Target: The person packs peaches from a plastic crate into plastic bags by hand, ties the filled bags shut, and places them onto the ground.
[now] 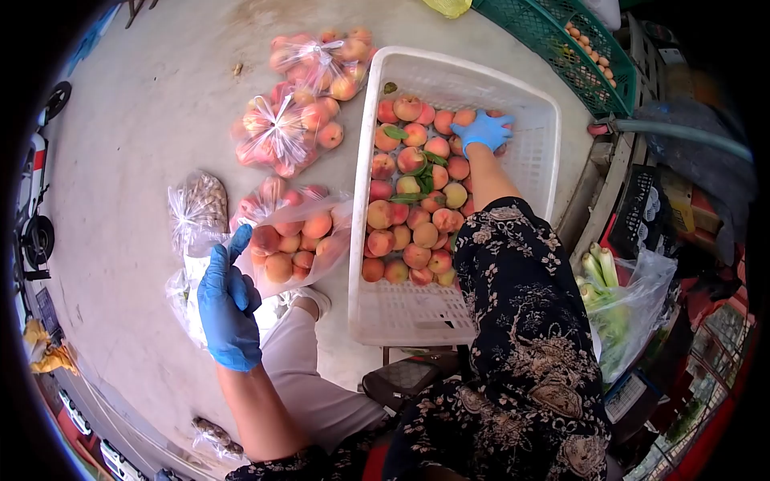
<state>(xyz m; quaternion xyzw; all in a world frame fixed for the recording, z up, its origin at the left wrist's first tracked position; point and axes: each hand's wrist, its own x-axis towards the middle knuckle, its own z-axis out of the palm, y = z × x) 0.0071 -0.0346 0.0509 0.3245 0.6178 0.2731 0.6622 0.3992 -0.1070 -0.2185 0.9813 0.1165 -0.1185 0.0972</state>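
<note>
In a blue glove, my right hand [484,132] reaches palm down over peaches at the far right of the pile, touching them with its fingers spread. The peaches [423,234], some with green leaves, lie in a white plastic crate [548,172]. My left hand [228,309], also in a blue glove, has curled fingers at the near edge of a clear plastic bag [341,215]; the index finger points up. The bag's mouth is open and several peaches [279,267] sit inside. The exact pinch on its film is partly hidden by my fingers.
Two tied bags of peaches [281,132] [321,60] lie beyond the open bag. A tied bag with brownish contents [200,204] is to the left. Right of the crate are a green crate [553,48], a hose [682,132] and bagged green vegetables [609,301].
</note>
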